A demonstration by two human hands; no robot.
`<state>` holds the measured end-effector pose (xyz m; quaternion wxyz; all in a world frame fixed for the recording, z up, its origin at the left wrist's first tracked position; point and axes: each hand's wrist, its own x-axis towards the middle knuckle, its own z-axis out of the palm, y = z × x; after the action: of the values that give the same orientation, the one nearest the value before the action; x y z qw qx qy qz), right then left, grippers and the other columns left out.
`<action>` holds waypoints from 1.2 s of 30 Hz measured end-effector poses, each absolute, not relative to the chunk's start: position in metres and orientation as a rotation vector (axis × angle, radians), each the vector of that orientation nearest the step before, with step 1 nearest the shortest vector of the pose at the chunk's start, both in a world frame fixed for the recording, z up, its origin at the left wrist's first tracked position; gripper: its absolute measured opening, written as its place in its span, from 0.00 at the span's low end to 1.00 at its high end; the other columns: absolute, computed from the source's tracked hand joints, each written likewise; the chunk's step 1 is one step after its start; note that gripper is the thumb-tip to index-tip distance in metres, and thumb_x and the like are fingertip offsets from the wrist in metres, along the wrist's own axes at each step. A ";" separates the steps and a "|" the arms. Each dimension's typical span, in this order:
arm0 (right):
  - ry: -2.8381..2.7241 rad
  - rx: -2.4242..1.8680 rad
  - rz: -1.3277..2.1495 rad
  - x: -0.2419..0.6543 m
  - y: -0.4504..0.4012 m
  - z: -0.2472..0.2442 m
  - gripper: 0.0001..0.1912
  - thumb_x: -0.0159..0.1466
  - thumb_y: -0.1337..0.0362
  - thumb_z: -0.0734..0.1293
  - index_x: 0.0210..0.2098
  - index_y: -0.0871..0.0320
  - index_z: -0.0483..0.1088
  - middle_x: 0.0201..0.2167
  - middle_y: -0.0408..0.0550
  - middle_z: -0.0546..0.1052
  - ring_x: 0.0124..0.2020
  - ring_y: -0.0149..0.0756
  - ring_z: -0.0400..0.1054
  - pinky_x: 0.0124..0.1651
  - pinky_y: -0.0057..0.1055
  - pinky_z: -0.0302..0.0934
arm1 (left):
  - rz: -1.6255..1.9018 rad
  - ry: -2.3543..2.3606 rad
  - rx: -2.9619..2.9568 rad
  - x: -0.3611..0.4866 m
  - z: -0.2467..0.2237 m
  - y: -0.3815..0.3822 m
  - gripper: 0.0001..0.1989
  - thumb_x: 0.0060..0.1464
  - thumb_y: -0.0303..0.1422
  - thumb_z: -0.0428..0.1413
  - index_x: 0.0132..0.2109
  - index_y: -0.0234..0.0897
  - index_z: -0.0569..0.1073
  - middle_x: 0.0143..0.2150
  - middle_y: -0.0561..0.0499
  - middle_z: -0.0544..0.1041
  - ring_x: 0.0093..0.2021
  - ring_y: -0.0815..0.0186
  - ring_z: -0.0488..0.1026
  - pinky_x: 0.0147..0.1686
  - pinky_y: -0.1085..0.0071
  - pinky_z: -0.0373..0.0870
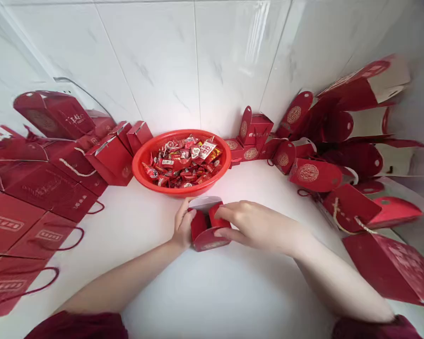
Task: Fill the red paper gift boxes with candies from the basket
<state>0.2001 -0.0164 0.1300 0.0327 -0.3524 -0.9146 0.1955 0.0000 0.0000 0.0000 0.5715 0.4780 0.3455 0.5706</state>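
Observation:
A small red gift box point(211, 239) stands on the white table in front of me, its top flaps raised and its dark inside showing. My left hand point(183, 223) grips the box's left side, thumb at the rim and fingers behind. At the right side, my right hand point(249, 223) has its fingers and thumb on a red flap, closed over the edge of the box. Just beyond the box sits a red plastic basket point(139, 174) heaped with wrapped candies point(183, 162), mostly in red wrappers.
Stacked red gift boxes point(49, 186) with rope handles line the left side. Open red boxes point(314, 176) with raised rounded flaps crowd the right. A small upright box point(256, 129) stands by the tiled wall point(169, 61), and a cable point(81, 87) hangs at the back left.

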 end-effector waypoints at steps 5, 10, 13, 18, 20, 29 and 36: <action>-2.820 -1.123 0.146 0.189 -0.016 0.123 0.01 0.65 0.70 0.65 0.38 0.60 0.68 0.37 0.50 0.76 0.35 0.40 0.70 0.38 0.35 0.58 | 1.395 0.848 1.184 -0.002 -0.005 -0.002 0.10 0.60 0.35 0.51 0.47 0.38 0.70 0.45 0.47 0.77 0.45 0.58 0.74 0.47 0.61 0.70; -2.941 -0.912 0.156 0.185 -0.028 0.125 0.06 0.68 0.70 0.62 0.35 0.60 0.70 0.35 0.49 0.75 0.34 0.38 0.69 0.37 0.34 0.56 | 1.383 0.881 1.220 -0.006 -0.005 -0.001 0.10 0.62 0.34 0.51 0.48 0.36 0.70 0.43 0.47 0.76 0.45 0.59 0.72 0.46 0.64 0.68; -3.004 -0.847 0.285 0.184 -0.030 0.124 0.06 0.67 0.69 0.64 0.33 0.60 0.71 0.32 0.48 0.76 0.34 0.38 0.69 0.36 0.34 0.55 | 1.367 0.860 1.221 -0.007 -0.007 0.000 0.09 0.63 0.34 0.50 0.47 0.36 0.69 0.43 0.47 0.75 0.43 0.60 0.73 0.44 0.65 0.70; -2.986 -0.856 0.322 0.185 -0.024 0.119 0.11 0.63 0.78 0.62 0.30 0.60 0.71 0.29 0.46 0.76 0.29 0.34 0.68 0.33 0.33 0.52 | 1.355 0.691 1.355 -0.006 -0.010 -0.002 0.17 0.62 0.39 0.52 0.56 0.39 0.65 0.50 0.45 0.74 0.49 0.56 0.73 0.50 0.59 0.71; -2.949 -0.894 0.347 0.188 -0.020 0.119 0.12 0.62 0.79 0.61 0.30 0.60 0.72 0.29 0.46 0.77 0.29 0.34 0.68 0.33 0.32 0.52 | 1.361 0.627 1.431 -0.005 -0.008 -0.005 0.29 0.58 0.43 0.56 0.62 0.40 0.60 0.60 0.42 0.68 0.57 0.51 0.69 0.57 0.53 0.67; -2.803 -1.061 0.519 0.207 0.000 0.124 0.11 0.62 0.76 0.62 0.30 0.58 0.73 0.28 0.44 0.78 0.28 0.34 0.70 0.32 0.29 0.55 | 1.353 0.784 1.917 -0.005 -0.008 -0.003 0.44 0.50 0.37 0.64 0.69 0.40 0.51 0.68 0.37 0.54 0.68 0.43 0.53 0.65 0.40 0.52; -2.466 -1.123 0.490 0.234 0.006 0.137 0.12 0.68 0.66 0.62 0.50 0.55 0.71 0.46 0.49 0.78 0.43 0.39 0.73 0.45 0.35 0.66 | 1.299 0.603 1.968 -0.011 -0.011 0.004 0.44 0.52 0.38 0.60 0.70 0.41 0.48 0.69 0.36 0.53 0.67 0.43 0.55 0.63 0.37 0.54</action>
<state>0.2341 0.0059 0.1372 0.1927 -0.4002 -0.8787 0.1747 -0.0113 0.0039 -0.0107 0.3465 0.7585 0.2325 0.5006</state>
